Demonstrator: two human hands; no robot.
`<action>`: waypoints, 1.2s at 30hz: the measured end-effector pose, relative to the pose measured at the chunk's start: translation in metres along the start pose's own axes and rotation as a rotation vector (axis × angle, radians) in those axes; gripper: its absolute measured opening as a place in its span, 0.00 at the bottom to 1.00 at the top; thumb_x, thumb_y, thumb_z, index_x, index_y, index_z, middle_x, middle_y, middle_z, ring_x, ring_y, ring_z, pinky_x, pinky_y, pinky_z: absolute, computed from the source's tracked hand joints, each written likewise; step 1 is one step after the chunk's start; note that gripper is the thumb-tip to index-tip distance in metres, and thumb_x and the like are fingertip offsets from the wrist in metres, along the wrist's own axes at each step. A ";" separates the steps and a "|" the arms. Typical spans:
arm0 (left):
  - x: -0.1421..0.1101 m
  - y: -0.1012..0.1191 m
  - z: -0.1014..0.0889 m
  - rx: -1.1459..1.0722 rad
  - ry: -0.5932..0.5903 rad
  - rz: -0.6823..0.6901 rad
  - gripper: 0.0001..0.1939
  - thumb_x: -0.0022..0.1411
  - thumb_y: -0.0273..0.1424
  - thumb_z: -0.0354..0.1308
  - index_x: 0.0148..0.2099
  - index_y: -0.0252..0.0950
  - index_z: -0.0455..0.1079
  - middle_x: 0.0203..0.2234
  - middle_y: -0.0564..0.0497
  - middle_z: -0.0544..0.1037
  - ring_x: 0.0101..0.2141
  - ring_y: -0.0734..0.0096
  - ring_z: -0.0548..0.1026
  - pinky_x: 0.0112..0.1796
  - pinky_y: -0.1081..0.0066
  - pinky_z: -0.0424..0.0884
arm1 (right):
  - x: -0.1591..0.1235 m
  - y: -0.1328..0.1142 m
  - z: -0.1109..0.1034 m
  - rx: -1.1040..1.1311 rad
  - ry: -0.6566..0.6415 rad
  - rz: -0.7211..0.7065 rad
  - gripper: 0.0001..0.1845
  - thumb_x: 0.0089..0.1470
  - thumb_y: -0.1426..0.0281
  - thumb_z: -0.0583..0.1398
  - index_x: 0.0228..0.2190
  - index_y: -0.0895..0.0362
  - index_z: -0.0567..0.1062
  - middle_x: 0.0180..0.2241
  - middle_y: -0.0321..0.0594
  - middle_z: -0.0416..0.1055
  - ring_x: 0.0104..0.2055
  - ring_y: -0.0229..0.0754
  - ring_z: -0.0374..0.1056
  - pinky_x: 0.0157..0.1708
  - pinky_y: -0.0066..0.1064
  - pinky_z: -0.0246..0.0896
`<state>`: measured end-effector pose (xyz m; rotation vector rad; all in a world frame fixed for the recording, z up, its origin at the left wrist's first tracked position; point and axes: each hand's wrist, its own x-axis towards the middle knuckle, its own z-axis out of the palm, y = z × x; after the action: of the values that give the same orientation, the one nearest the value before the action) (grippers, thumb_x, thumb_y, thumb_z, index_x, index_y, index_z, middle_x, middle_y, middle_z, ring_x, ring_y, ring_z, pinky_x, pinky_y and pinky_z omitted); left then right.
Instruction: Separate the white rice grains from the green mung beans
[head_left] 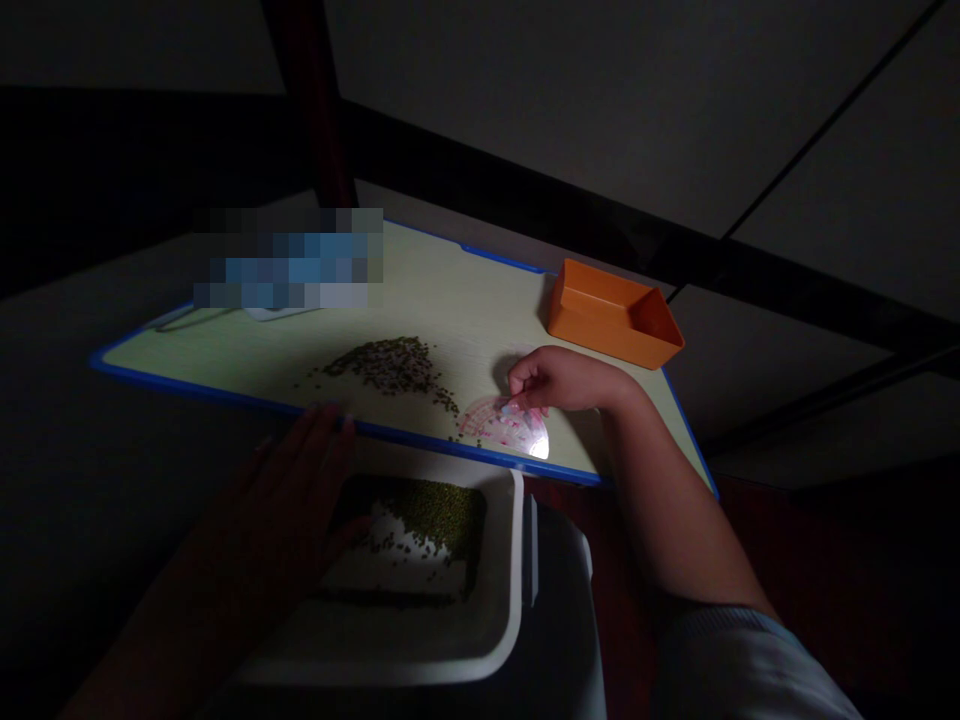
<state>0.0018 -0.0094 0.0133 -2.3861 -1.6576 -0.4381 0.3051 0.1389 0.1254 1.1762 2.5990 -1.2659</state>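
My right hand [547,380] is closed in a pinch on a clear protractor [499,428] with pink markings. The protractor rests on a pale board [465,310] with a blue rim, close to its near edge, and a bright glare sits on one end. To its left lies a pile of small beans [390,365], dark and green mixed, with a few strays trailing toward the protractor. My left hand [292,490], in shadow, stretches its fingers over the white tub [502,640] and up to the board's near rim. Green beans [442,515] lie inside the tub below the board.
An orange open box [619,320] stands at the board's far right corner. Something blue at the far left [300,265] is blurred by pixelation. A dark grey bin-like body [562,600] is beside the tub. A pale wall rises behind the board, and the surroundings are dim.
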 end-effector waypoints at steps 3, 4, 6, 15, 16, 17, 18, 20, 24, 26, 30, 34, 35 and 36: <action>0.000 0.000 0.000 0.003 -0.011 0.002 0.43 0.60 0.52 0.41 0.69 0.36 0.32 0.69 0.39 0.44 0.67 0.52 0.46 0.63 0.49 0.50 | 0.000 0.001 0.000 -0.001 -0.007 0.007 0.10 0.52 0.66 0.60 0.24 0.58 0.70 0.18 0.29 0.65 0.22 0.31 0.59 0.27 0.28 0.51; 0.001 0.000 0.000 0.008 -0.009 0.000 0.43 0.60 0.52 0.41 0.69 0.36 0.32 0.69 0.39 0.44 0.67 0.52 0.46 0.63 0.49 0.50 | 0.000 0.000 0.000 -0.005 -0.008 0.009 0.10 0.52 0.66 0.60 0.24 0.58 0.70 0.18 0.29 0.65 0.22 0.31 0.59 0.27 0.28 0.51; 0.001 0.001 -0.001 0.018 -0.007 -0.003 0.43 0.60 0.52 0.40 0.69 0.36 0.32 0.69 0.38 0.45 0.67 0.51 0.46 0.63 0.49 0.50 | 0.000 0.000 0.001 -0.008 -0.015 0.011 0.10 0.52 0.66 0.60 0.24 0.58 0.69 0.18 0.29 0.65 0.22 0.31 0.59 0.27 0.28 0.51; 0.002 0.002 -0.002 0.022 -0.022 0.007 0.44 0.60 0.53 0.39 0.69 0.34 0.31 0.69 0.36 0.45 0.67 0.51 0.45 0.63 0.47 0.51 | 0.000 -0.004 0.002 0.001 -0.005 0.011 0.10 0.52 0.68 0.60 0.23 0.58 0.69 0.18 0.28 0.64 0.22 0.30 0.58 0.27 0.28 0.50; 0.002 0.002 -0.002 0.020 -0.023 0.010 0.44 0.60 0.53 0.40 0.69 0.34 0.31 0.69 0.36 0.45 0.67 0.50 0.45 0.63 0.47 0.51 | -0.001 -0.004 0.002 0.000 -0.005 0.010 0.10 0.52 0.68 0.60 0.22 0.58 0.69 0.18 0.28 0.64 0.22 0.30 0.58 0.27 0.28 0.50; 0.002 0.002 -0.002 0.019 -0.022 0.010 0.44 0.60 0.53 0.40 0.69 0.34 0.31 0.69 0.36 0.45 0.67 0.50 0.45 0.63 0.47 0.51 | -0.001 -0.004 0.002 0.000 -0.006 0.008 0.10 0.52 0.67 0.60 0.23 0.58 0.69 0.18 0.28 0.64 0.22 0.31 0.58 0.27 0.27 0.50; 0.002 0.002 -0.002 0.018 -0.021 0.007 0.44 0.60 0.52 0.41 0.69 0.34 0.31 0.69 0.37 0.45 0.67 0.50 0.45 0.63 0.47 0.51 | -0.001 -0.003 0.002 0.001 -0.008 0.004 0.10 0.52 0.67 0.60 0.23 0.58 0.69 0.18 0.28 0.64 0.22 0.31 0.58 0.27 0.27 0.50; 0.002 0.001 -0.002 0.016 -0.015 0.012 0.43 0.60 0.51 0.41 0.69 0.35 0.31 0.69 0.38 0.45 0.67 0.51 0.46 0.63 0.47 0.51 | 0.000 -0.003 0.001 0.003 -0.011 -0.008 0.10 0.51 0.67 0.60 0.23 0.58 0.69 0.18 0.28 0.64 0.21 0.31 0.58 0.27 0.27 0.49; 0.001 0.000 -0.003 0.016 -0.018 0.015 0.44 0.60 0.52 0.41 0.69 0.34 0.31 0.69 0.37 0.45 0.67 0.50 0.46 0.62 0.46 0.51 | 0.000 -0.001 0.001 0.009 -0.016 -0.009 0.09 0.50 0.67 0.61 0.23 0.58 0.70 0.18 0.28 0.64 0.21 0.31 0.57 0.27 0.27 0.48; 0.001 0.000 -0.003 0.020 -0.023 0.006 0.45 0.60 0.52 0.41 0.69 0.34 0.31 0.69 0.36 0.45 0.68 0.51 0.45 0.63 0.47 0.50 | 0.000 -0.001 0.001 0.008 -0.022 -0.003 0.09 0.50 0.67 0.61 0.23 0.58 0.70 0.18 0.28 0.64 0.21 0.30 0.57 0.27 0.27 0.48; 0.001 0.001 -0.003 0.017 -0.038 0.004 0.44 0.60 0.53 0.40 0.69 0.34 0.32 0.69 0.36 0.45 0.68 0.51 0.45 0.63 0.47 0.51 | 0.000 0.000 0.001 -0.014 -0.018 0.000 0.09 0.50 0.66 0.61 0.23 0.58 0.69 0.18 0.27 0.64 0.21 0.30 0.57 0.27 0.27 0.48; 0.002 0.002 -0.002 0.014 -0.027 -0.003 0.44 0.60 0.53 0.40 0.69 0.34 0.33 0.69 0.36 0.46 0.68 0.50 0.46 0.63 0.47 0.51 | 0.001 0.000 0.002 -0.010 -0.036 -0.002 0.09 0.51 0.67 0.60 0.23 0.57 0.69 0.18 0.28 0.64 0.22 0.30 0.58 0.27 0.27 0.48; 0.002 0.002 -0.002 0.016 -0.031 -0.003 0.44 0.60 0.53 0.40 0.69 0.34 0.33 0.69 0.37 0.45 0.68 0.50 0.46 0.63 0.47 0.51 | 0.001 0.000 0.002 -0.010 -0.038 -0.007 0.09 0.51 0.67 0.60 0.23 0.57 0.69 0.18 0.28 0.64 0.22 0.30 0.58 0.27 0.28 0.48; 0.001 0.002 -0.003 0.017 -0.032 -0.001 0.44 0.60 0.53 0.40 0.69 0.34 0.32 0.69 0.37 0.45 0.68 0.50 0.45 0.63 0.47 0.51 | 0.001 0.000 0.002 -0.012 -0.036 -0.012 0.09 0.51 0.67 0.60 0.23 0.57 0.69 0.18 0.27 0.63 0.22 0.30 0.57 0.27 0.28 0.48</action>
<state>0.0037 -0.0096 0.0163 -2.3925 -1.6696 -0.3866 0.3039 0.1379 0.1235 1.1271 2.5883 -1.2597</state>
